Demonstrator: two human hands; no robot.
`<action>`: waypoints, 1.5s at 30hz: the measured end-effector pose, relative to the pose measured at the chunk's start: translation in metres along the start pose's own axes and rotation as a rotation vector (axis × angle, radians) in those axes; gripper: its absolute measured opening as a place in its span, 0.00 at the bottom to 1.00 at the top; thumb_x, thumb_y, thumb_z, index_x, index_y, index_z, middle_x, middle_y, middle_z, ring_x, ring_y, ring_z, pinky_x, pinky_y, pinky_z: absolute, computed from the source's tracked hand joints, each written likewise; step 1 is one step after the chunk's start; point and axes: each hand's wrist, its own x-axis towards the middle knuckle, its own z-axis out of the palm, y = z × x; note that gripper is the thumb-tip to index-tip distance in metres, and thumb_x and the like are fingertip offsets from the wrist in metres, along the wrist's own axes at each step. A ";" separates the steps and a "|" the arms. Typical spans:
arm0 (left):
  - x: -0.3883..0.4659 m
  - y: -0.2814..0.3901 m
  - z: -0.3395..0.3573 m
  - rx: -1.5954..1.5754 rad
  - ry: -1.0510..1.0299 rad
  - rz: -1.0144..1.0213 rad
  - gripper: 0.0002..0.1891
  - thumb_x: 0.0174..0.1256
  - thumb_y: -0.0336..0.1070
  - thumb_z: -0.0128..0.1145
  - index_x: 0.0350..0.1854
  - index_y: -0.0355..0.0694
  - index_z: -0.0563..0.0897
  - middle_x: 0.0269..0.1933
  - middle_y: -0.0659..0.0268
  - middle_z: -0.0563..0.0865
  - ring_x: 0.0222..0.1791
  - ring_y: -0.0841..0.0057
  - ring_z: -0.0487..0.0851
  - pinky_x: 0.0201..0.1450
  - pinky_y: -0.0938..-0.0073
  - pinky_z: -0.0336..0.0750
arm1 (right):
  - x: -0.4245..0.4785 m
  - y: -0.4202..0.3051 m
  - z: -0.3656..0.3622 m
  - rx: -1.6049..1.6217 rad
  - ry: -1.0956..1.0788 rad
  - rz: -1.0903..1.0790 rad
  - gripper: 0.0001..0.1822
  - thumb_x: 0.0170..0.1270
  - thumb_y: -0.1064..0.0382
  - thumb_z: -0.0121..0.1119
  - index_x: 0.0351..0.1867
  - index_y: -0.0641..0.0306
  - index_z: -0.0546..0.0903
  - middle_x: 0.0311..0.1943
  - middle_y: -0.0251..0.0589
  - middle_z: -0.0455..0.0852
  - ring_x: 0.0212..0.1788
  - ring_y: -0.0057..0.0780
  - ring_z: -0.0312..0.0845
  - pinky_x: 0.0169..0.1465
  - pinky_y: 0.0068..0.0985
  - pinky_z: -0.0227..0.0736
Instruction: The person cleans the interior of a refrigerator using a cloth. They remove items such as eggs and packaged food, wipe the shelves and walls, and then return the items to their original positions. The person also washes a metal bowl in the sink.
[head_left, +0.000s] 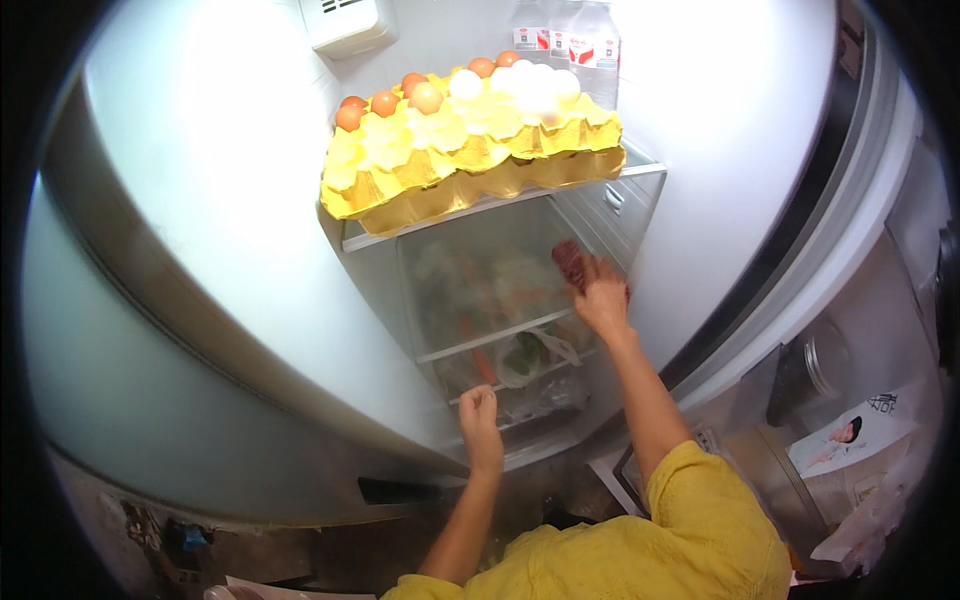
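Inside an open refrigerator, my right hand (602, 296) is on a dark red, elongated item (568, 261) at the right of the middle glass shelf; its exact kind is unclear. Whether the fingers grip it or only rest on it cannot be told. My left hand (480, 409) is raised before the lower shelves with its fingers curled together, and nothing shows in it. Above, a yellow egg tray (472, 161) bears several brown eggs (426, 97) and white eggs (466, 85). A plastic bag with green vegetables (525, 356) lies lower down.
Clear bottles (596, 56) stand behind the eggs at the upper right. The front edge of the glass shelf (499, 336) crosses below my right hand's level. The open door, at right, holds a lidded jar (814, 367) and bags. Refrigerator walls flank both arms.
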 end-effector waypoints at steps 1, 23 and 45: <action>-0.003 -0.004 -0.001 -0.008 0.012 -0.018 0.13 0.72 0.47 0.48 0.46 0.42 0.76 0.44 0.71 0.76 0.45 0.81 0.72 0.50 0.76 0.67 | -0.010 -0.004 0.015 -0.056 0.009 -0.007 0.30 0.55 0.57 0.61 0.59 0.65 0.73 0.55 0.55 0.76 0.58 0.51 0.68 0.59 0.45 0.63; 0.012 -0.027 -0.015 0.098 0.220 -0.010 0.05 0.67 0.31 0.53 0.42 0.37 0.75 0.38 0.68 0.77 0.37 0.81 0.74 0.44 0.78 0.70 | -0.018 -0.177 0.051 0.139 -0.487 -0.096 0.10 0.56 0.62 0.57 0.38 0.56 0.85 0.39 0.51 0.84 0.50 0.51 0.78 0.52 0.44 0.70; -0.016 -0.021 -0.041 0.212 0.232 0.010 0.05 0.66 0.27 0.55 0.41 0.37 0.74 0.37 0.71 0.77 0.37 0.86 0.73 0.44 0.84 0.69 | 0.088 -0.101 0.043 0.220 -0.125 -0.193 0.10 0.54 0.66 0.55 0.36 0.63 0.84 0.39 0.48 0.83 0.44 0.48 0.79 0.49 0.38 0.72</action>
